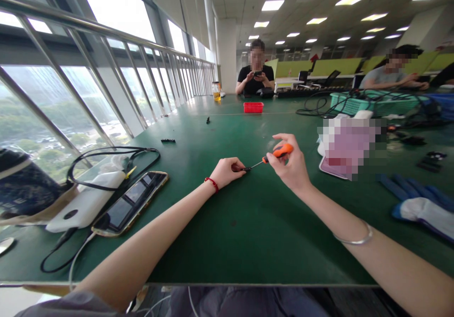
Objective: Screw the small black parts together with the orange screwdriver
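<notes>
Screwdriver [265, 159] now: flashing orange and black at the handle [284, 150], meeting small black piece [247, 169]; pinching handle in right grip [292, 169], piece in left grip [226, 172].

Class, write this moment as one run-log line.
left hand: pinching small black part | right hand: holding orange-handled screwdriver | screwdriver: pointed at part | surface: green table

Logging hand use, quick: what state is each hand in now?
Left hand: closed on a small black piece.
Right hand: holding an orange-handled screwdriver, its tip at that piece.
</notes>
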Demonstrator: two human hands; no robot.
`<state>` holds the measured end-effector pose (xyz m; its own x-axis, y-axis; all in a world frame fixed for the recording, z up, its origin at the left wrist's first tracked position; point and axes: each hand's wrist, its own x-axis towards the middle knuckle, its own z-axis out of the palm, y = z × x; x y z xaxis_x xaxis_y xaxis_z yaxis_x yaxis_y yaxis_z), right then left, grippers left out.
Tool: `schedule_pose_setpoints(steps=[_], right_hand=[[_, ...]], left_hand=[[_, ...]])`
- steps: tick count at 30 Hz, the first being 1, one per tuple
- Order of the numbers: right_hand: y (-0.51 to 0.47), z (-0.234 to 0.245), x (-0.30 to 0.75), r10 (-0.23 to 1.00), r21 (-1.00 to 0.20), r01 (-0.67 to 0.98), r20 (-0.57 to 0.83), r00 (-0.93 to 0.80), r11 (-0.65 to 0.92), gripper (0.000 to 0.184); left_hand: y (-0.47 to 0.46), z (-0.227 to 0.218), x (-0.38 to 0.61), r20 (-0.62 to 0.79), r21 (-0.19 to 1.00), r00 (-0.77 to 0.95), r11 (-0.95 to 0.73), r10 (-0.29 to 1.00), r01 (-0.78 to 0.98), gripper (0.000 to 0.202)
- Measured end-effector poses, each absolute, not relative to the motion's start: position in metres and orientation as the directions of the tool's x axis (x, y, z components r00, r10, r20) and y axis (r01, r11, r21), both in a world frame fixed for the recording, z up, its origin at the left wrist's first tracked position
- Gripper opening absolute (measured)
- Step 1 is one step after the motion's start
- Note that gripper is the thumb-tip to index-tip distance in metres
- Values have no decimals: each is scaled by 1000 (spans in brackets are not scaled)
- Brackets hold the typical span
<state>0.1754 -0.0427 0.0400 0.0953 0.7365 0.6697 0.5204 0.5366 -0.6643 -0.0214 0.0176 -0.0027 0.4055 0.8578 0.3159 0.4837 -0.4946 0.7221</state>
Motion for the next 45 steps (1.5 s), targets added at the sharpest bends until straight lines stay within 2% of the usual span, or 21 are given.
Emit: schedule_pose_setpoints(steps=[2,6,11,15,20,24,26,29,33,38,41,45], right_hand=[[-42,41,175,748,-675,542,652,122,501,25],[-43,43,175,738,-663,518,669,89,539,18],[-44,42,175,721,-644,535,687,91,547,44],[-46,45,172,743,-649,572,662,101,501,24],[-47,44,172,724,-626,550,687,54,553,16],[-45,41,172,689,-600,560,721,70,571,49],[-45,42,172,704,-614,582,703,97,533,53],[-48,45,170,741,-644,591,662,113,485,30],[-49,45,171,742,-640,561,667,64,526,20],[-47,43,172,729,-644,544,680,84,538,42],[-49,45,171,757,-669,551,646,99,499,28],[-50,45,171,753,-650,519,658,20,555,19]], left_hand=[[18,-3,-22,323,721,406,-500,855,479,12],[18,-3,-22,329,724,404,-502,854,474,11],[18,-3,-22,320,723,404,-496,857,480,11],[17,-2,-22,322,724,406,-499,855,477,11],[17,-3,-21,323,725,401,-496,858,478,11],[17,-2,-21,326,721,408,-503,853,477,11],[16,-1,-21,328,716,409,-506,852,480,11],[16,-1,-21,325,717,408,-503,853,482,11],[17,-2,-21,316,723,404,-493,858,483,11],[18,-3,-21,319,718,409,-500,855,484,12],[17,-2,-21,311,726,411,-494,857,479,13],[17,-2,-21,307,728,401,-485,863,485,13]])
